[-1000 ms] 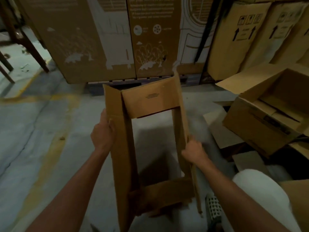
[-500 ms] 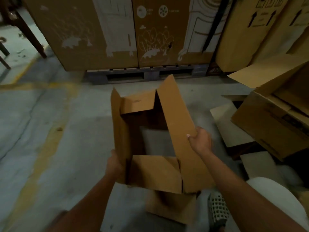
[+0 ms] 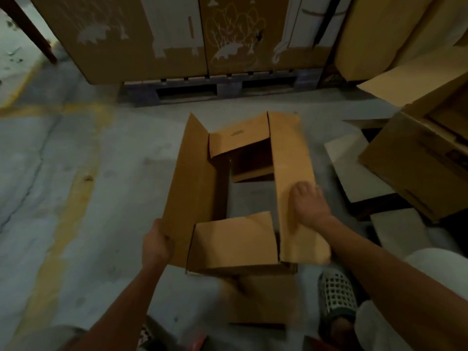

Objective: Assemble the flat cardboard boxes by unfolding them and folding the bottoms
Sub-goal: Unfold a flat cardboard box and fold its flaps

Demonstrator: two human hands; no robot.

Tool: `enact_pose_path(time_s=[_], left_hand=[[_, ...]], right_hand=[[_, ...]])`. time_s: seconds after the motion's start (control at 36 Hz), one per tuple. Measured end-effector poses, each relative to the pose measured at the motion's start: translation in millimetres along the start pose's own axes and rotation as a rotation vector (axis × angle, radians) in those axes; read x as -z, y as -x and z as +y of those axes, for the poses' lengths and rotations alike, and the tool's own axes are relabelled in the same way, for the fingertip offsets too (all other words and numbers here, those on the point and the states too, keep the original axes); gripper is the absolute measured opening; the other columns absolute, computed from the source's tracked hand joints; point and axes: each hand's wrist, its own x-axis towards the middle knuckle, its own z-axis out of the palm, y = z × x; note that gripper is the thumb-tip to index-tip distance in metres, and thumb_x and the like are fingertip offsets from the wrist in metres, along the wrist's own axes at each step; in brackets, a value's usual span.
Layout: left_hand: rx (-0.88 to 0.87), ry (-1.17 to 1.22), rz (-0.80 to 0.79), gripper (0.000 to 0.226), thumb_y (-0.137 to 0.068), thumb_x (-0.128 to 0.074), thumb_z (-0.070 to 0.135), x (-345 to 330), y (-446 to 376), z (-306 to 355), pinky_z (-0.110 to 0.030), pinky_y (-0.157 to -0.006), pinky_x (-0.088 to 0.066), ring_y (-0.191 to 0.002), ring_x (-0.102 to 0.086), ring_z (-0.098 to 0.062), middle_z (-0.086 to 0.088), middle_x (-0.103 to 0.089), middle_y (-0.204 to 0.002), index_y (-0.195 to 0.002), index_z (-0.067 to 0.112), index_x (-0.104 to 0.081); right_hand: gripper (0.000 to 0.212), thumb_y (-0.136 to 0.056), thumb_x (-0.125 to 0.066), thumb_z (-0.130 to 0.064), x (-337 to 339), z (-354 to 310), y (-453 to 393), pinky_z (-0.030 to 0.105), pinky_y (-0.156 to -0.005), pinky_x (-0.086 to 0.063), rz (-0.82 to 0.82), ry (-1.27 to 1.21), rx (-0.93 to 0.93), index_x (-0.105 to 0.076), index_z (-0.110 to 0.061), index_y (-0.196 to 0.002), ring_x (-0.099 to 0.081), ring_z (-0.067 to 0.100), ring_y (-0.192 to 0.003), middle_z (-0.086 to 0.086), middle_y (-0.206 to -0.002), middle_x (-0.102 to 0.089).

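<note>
Holding the cardboard box [image 3: 235, 239] over the concrete floor [image 3: 76, 186], I keep its long axis running away from me toward the pallet [image 3: 217, 88], open end up. My left hand [image 3: 155, 245] curls its fingers round the left flap's near edge; my right hand [image 3: 307, 203] presses spread fingers flat on the right flap. Another open box [image 3: 415, 171] sits at right.

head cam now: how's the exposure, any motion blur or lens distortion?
Head view: dim and underexposed, no glare; the box interior falls to near black. Motion blur smears the right hand and the long flap beneath it; the left hand is sharper. Wide-angle bowing shows on the pallet edge and the leaning big cartons.
</note>
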Motion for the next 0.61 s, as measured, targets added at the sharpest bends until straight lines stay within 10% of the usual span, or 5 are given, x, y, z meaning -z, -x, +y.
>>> enact_pose_path(time_s=[0.19, 0.36, 0.61], left_hand=[[-0.034, 0.109, 0.072, 0.047, -0.075, -0.044, 0.017, 22.3, 5.1, -5.8, -0.042, -0.079, -0.046, -0.093, -0.06, -0.039, -0.024, -0.064, -0.104, -0.116, -0.002, -0.057], [-0.114, 0.172, 0.078, 0.063, -0.063, -0.036, 0.019, 31.6, 8.8, 1.8, -0.032, -0.078, -0.041, -0.097, -0.06, -0.037, -0.021, -0.064, -0.108, -0.119, -0.002, -0.056], [-0.008, 0.109, 0.053, 0.042, -0.09, -0.045, 0.002, 18.6, 13.5, -1.6, -0.04, -0.079, -0.049, -0.1, -0.061, -0.037, -0.02, -0.063, -0.114, -0.13, 0.013, -0.052]], right_hand=[[0.062, -0.098, -0.028, -0.013, -16.4, -16.5, 6.8, 0.051, -0.119, -0.003, 0.104, 0.063, 0.221, -0.002, -0.016, -0.154, 0.008, 0.029, -0.148, 0.012, -0.161, 0.012], [0.044, -0.099, -0.034, -0.027, -12.0, -55.1, 7.5, 0.048, -0.109, -0.029, -0.255, -0.122, 0.264, -0.04, -0.022, -0.143, -0.041, 0.028, -0.133, 0.008, -0.147, -0.043], [0.06, -0.09, -0.054, -0.03, -63.7, -44.6, 21.3, 0.044, -0.103, -0.04, -0.42, -0.226, 0.089, -0.029, -0.01, -0.141, -0.04, 0.036, -0.129, 0.016, -0.145, -0.035]])
